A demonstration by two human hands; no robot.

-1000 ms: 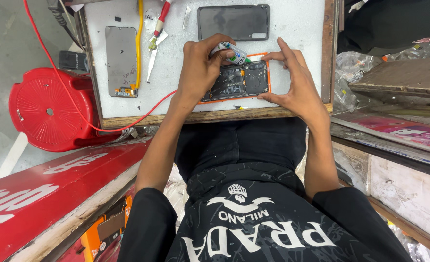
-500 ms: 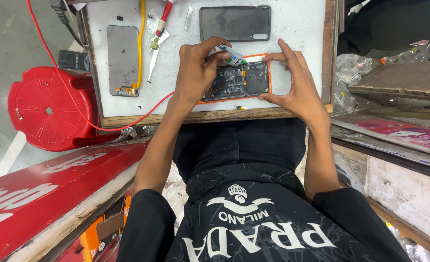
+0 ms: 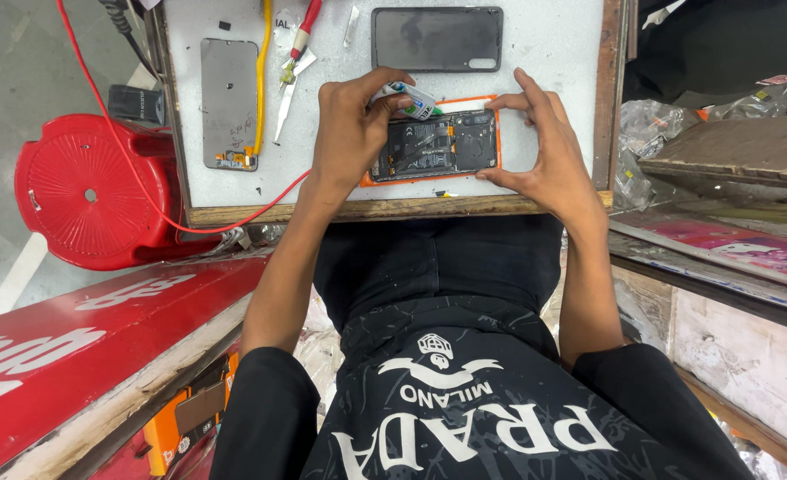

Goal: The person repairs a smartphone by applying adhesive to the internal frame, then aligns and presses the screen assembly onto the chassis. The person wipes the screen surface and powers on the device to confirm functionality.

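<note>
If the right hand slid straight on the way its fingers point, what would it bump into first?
The right hand points up the board, its fingers at the opened phone's right end. Straight on, it would probably meet the dark back cover lying beyond, though only near that cover's right edge, so it might pass by.

The person wears a black short-sleeved T-shirt (image 3: 464, 418) with white printed lettering and a small emblem at twelve o'clock of it, black trousers (image 3: 438, 262), and bare forearms.

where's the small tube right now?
In the head view, the small white tube is pinched in the left hand, at the upper left edge of the opened phone, below the dark back cover. The right hand steadies the phone's right end.
</note>
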